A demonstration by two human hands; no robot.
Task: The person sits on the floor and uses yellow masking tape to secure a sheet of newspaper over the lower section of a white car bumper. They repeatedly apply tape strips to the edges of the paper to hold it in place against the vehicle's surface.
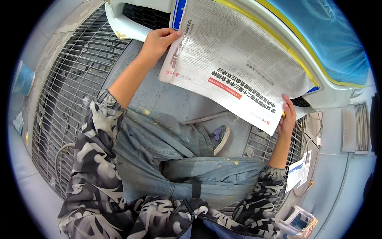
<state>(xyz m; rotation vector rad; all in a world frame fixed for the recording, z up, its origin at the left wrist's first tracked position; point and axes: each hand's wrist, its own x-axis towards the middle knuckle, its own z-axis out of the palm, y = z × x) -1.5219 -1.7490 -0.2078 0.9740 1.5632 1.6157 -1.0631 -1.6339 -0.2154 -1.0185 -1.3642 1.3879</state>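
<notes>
A printed newspaper sheet (223, 51) hangs across the front of a white car bumper (133, 30). Yellow masking tape (274, 38) runs along the sheet's upper edge. My left hand (158, 43) pinches the sheet's left edge, beside a blue plate (179, 14) on the bumper. At the lower right corner, my right hand (288, 115) has its fingers closed on the paper. A small yellow thing shows at that hand's fingers, mostly hidden, so its kind is unclear. Dark mesh openings in the bumper show past both sides of the sheet.
Blue plastic film (330, 47) covers the car above the bumper. Metal floor grating (79, 59) lies at my left and beneath my crossed legs (159, 159). A blue bucket (24, 79) stands far left. To the right are a loose printed sheet (297, 172) and a pale frame-like object (296, 221).
</notes>
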